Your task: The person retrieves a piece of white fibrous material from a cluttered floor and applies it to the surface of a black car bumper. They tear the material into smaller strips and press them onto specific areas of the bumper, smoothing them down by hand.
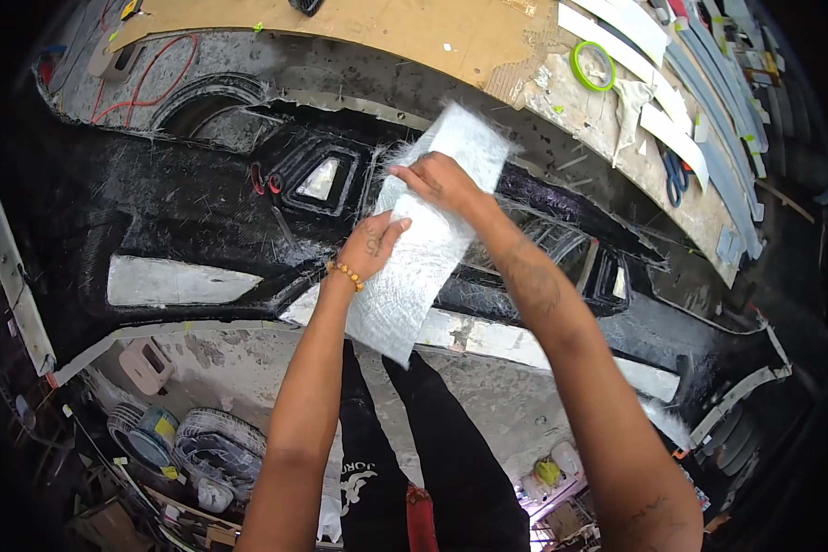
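Observation:
A white, frayed sheet of fibreglass mat (419, 267) hangs at a slant over the middle of a large black moulded panel (184, 184). My left hand (370, 247) grips the sheet's left edge with the thumb on top and the fingers hidden beneath. Farther up, my right hand (440, 182) is closed on the mat near its far part, its fingers bent. Scissors with red handles (267, 180) lie on the panel left of the sheet, blades towards me. The sheet covers part of the panel's centre.
Beyond the panel, a cardboard-topped table (414, 37) carries a green tape roll (592, 66), blue-handled scissors (676, 178) and several long strips. A pink stool (145, 366) and a bucket (154, 434) stand on the floor (239, 368) at the near left. The panel's pale flange (0, 267) juts up at left.

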The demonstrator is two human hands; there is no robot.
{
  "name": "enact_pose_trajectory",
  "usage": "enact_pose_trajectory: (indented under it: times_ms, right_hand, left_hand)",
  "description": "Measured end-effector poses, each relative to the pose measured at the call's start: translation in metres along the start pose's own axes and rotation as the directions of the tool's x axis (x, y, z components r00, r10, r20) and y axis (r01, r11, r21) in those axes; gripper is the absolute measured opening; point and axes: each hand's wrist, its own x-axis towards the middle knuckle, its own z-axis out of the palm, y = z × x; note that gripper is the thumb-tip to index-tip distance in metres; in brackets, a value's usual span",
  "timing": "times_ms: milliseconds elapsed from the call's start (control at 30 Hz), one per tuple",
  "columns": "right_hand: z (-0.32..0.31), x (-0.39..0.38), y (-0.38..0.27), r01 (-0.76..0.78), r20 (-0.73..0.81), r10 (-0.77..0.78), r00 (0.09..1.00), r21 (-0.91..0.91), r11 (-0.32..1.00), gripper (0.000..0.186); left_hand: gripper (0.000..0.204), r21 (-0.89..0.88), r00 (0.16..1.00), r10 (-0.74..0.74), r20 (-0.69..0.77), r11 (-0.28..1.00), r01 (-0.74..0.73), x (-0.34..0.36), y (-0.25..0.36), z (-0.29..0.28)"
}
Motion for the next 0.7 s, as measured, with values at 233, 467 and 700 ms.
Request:
enact_pose_trajectory:
  times_ms: [233, 467, 700]
  right_hand:
    - [0.020, 0.032, -0.006, 0.049, 0.230, -0.030, 0.973, -0.074, 0.996, 0.072]
    - [0.027, 0.054, -0.002, -0.143, 0.164, 0.142, 0.976, -0.004, 0.990, 0.069]
    - [0.042, 0.061, 0.011, 0.076, -0.064, -0.077, 0.995, -0.025, 0.997, 0.054]
  left_hand:
    - [0.039, -0.048, 0.914, -0.063, -0.400, 0.998, 0.047, -0.032, 0.009, 0.033]
    - [0.033, -0.216, 0.592, -0.382, -0.709, 0.918, 0.334, -0.119, 0.015, 0.071]
    - [0.034, -0.215, 0.516, -0.422, -0.745, 0.885, 0.414, -0.257, -0.051, -0.013]
